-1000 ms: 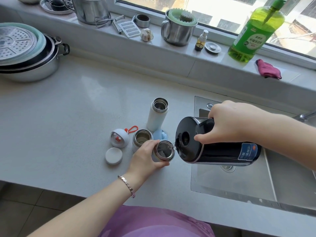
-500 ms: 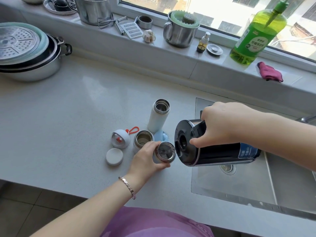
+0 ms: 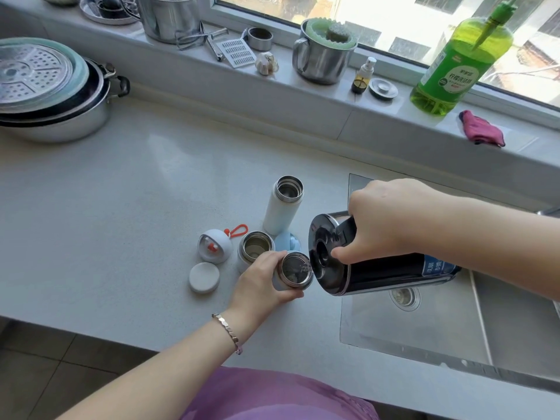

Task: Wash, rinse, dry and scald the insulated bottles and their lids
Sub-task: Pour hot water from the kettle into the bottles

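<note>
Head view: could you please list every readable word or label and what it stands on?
"柠檬洗洁精": white label on the green plastic dish-soap bottle; its smaller print is too blurred.
Blue label on the black electric kettle: white characters, too blurred to read.

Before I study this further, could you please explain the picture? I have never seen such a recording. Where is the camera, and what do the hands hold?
There is no machine: a person works with bare hands, and the one camera sits on the person's head, looking down. The left hand grips a short steel-mouthed insulated bottle upright at the pale grey counter. The right hand tips a black steel-rimmed kettle toward its mouth, beside the steel sink. Nearby stand a tall white bottle and another short open bottle, with a flat white round lid and a white dome lid with an orange loop.
</note>
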Action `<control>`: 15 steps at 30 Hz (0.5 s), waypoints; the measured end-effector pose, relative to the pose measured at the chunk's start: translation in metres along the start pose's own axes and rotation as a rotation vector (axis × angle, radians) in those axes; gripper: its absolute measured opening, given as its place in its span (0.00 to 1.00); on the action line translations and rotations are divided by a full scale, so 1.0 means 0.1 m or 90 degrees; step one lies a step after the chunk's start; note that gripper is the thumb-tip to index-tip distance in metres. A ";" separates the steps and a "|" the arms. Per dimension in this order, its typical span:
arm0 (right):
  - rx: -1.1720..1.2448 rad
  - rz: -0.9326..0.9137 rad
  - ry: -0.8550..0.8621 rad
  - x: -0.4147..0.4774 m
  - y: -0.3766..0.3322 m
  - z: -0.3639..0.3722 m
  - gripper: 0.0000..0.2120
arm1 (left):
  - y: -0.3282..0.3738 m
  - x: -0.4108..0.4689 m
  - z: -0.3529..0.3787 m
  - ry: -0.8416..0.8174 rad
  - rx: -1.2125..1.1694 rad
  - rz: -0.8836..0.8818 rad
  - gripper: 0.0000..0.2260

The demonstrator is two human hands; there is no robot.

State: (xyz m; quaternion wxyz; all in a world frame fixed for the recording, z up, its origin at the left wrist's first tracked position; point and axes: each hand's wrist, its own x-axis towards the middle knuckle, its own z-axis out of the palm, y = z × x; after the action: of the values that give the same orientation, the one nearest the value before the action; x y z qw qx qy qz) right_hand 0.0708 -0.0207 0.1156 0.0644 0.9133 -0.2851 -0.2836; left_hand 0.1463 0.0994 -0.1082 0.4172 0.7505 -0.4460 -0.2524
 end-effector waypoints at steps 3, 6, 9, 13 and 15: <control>0.005 -0.002 0.008 0.00 0.00 0.00 0.23 | 0.00 0.00 0.01 0.000 0.003 -0.004 0.31; 0.032 0.019 0.018 -0.01 0.06 0.03 0.24 | 0.01 0.00 0.01 0.000 0.005 -0.005 0.31; 0.099 0.064 0.027 -0.05 0.18 0.15 0.24 | 0.01 0.00 0.00 0.002 0.007 -0.009 0.31; 0.269 0.100 0.044 -0.11 0.47 0.53 0.25 | 0.03 0.00 0.00 -0.004 0.018 -0.011 0.31; 0.397 0.102 0.056 -0.13 0.60 0.76 0.25 | 0.04 0.01 -0.01 -0.014 0.026 -0.017 0.30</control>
State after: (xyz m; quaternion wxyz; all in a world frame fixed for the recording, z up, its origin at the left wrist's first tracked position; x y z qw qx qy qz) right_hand -0.0092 -0.0603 0.0758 -0.1839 0.8750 -0.4264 -0.1367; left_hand 0.1456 0.0980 -0.1040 0.3933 0.7619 -0.4459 -0.2569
